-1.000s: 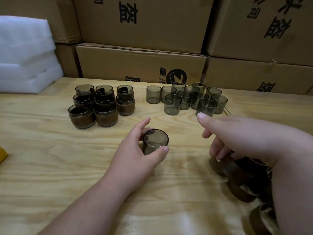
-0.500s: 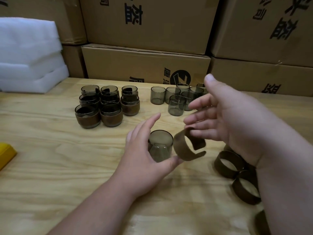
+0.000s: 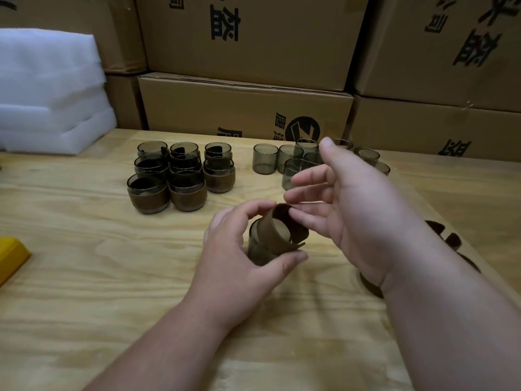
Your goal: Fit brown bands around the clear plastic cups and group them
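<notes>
Head view: left hand point(image 3: 234, 258) curled round clear cup point(image 3: 258, 249) at table point(image 3: 84, 277) centre. Right hand point(image 3: 346, 210) fingertips pinching brown band point(image 3: 277, 232), tilted over cup rim. Banded cups point(image 3: 180, 176) grouped far left; bare cups point(image 3: 284, 162) beyond.

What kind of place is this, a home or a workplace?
Probably a small packing or assembly workshop: stacked printed cardboard cartons behind a plywood table, white foam sheets, and many identical banded cups in rows.
</notes>
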`<state>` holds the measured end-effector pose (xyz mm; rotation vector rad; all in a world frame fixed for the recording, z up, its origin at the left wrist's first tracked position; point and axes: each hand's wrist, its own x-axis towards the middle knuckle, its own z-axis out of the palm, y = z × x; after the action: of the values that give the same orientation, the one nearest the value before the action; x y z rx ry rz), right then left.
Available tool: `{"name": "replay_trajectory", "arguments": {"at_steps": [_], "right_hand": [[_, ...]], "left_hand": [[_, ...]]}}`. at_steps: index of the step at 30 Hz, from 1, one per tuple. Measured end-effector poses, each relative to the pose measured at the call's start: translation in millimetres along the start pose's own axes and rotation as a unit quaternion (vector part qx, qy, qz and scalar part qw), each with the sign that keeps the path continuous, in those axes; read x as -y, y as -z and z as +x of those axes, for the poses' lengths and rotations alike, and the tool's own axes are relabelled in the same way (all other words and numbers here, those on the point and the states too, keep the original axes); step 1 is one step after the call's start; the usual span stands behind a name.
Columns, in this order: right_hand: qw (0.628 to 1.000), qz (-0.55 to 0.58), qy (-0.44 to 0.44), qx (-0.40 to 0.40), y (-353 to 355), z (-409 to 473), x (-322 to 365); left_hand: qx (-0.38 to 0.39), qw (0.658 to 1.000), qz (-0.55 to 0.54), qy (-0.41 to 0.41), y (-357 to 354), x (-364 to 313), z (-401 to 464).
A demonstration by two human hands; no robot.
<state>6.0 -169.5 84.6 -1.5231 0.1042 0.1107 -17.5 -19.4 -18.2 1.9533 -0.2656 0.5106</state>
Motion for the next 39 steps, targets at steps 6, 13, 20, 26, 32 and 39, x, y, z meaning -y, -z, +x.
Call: {"name": "replay_trajectory", "arguments": {"at_steps": [6,13,20,26,32,39], "right_hand": [[0.993,-0.052,0.097,-0.044,2.4,-1.0,-6.5],[0.949,-0.281,0.136,-0.037,1.5,5.1,-28.1],[0.944,-0.278,0.175,0.031,-3.7,0.2,-28.8],[0.950,-0.246,0.188,0.048,-3.5,0.0,-30.8],[0.924,-0.319,0.204,0.048,2.0,1.2,-31.4],[0.905,-0.362,0.220,0.038,3.4,2.3,-32.1]], "left_hand": [[-0.083,0.987,-0.122,0.057,4.2,4.9,6.3],[-0.141,0.951,-0.256,0.104,5.1,8.5,12.5],[-0.125,0.952,-0.263,0.089,6.4,7.3,11.6],[-0.086,0.958,-0.265,0.073,7.0,6.4,10.6],[-0.101,0.960,-0.244,0.089,4.6,9.3,11.2],[-0.112,0.968,-0.201,0.100,5.5,10.1,10.4]]}}
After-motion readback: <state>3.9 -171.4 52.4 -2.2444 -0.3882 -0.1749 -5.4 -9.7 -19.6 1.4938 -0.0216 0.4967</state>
